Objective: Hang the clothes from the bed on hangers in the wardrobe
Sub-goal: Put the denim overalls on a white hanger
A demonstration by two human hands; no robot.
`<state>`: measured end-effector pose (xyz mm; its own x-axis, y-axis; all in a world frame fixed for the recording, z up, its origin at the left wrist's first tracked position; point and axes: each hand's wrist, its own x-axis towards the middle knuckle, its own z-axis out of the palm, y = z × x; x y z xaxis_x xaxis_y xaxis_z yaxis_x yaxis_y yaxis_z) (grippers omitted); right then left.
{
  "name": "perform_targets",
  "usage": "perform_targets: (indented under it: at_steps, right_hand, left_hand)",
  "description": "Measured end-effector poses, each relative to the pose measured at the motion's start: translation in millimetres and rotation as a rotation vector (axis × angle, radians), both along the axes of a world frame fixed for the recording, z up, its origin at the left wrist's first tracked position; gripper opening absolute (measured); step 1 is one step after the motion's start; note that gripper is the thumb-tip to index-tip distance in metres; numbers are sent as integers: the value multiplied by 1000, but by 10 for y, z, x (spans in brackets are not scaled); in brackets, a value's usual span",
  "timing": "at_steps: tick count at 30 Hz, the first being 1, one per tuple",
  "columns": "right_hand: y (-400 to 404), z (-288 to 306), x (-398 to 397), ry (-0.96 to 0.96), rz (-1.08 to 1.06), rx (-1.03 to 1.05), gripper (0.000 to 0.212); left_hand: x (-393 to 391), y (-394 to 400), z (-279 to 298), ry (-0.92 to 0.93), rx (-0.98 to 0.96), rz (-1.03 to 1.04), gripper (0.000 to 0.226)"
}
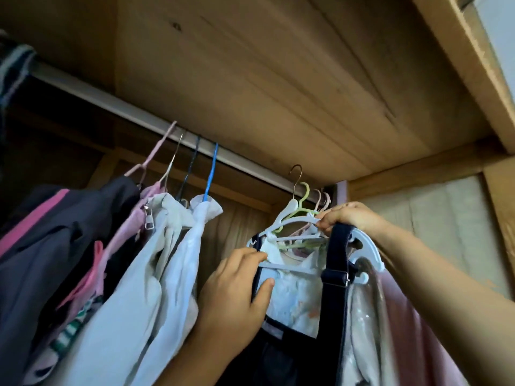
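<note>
A white plastic hanger (365, 247) carries a dark navy strap dress (338, 263), whose straps run over its two arms. My left hand (237, 291) pinches the hanger's lower bar and the left strap between fingers and thumb. My right hand (348, 215) grips the hanger's top near the right strap. The hanger's metal hook (296, 174) sits at the wardrobe rail (117, 105), and I cannot tell whether it rests on it. A pale printed garment (295, 291) hangs just behind the dress.
Several hung clothes crowd the rail on the left: a dark jacket (55, 232), a pink piece and white shirts (172, 260). Light green (305, 195) and pink hangers sit at the rail's right end. A wooden shelf (250, 79) is close overhead. A pink garment (412, 330) hangs at right.
</note>
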<state>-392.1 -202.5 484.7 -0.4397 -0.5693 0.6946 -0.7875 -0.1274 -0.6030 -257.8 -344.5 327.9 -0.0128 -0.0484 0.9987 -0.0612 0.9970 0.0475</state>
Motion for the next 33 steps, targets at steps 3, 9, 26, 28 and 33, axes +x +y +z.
perform_targets:
  at_steps: [3,9,26,28,33]
  right_hand:
    - [-82,-101,-5,33,-32,103,40]
    - [110,-176,69,151,-64,135,10]
    - [750,-1309,-67,815,-725,-133,64]
    - [907,-1523,4,819,-710,-181,61]
    - [1403,-2268,245,761,-649,-145,51]
  left_hand:
    - [-10,-46,-21,-4,11,21,42]
    - [-62,-48,-95,-47,12,50,37]
    - [-273,306,-534,-167,77,-110,44]
    - [-274,419,-641,-171,91,-144,42]
    - [-240,922,-1061,-207,53,-310,40]
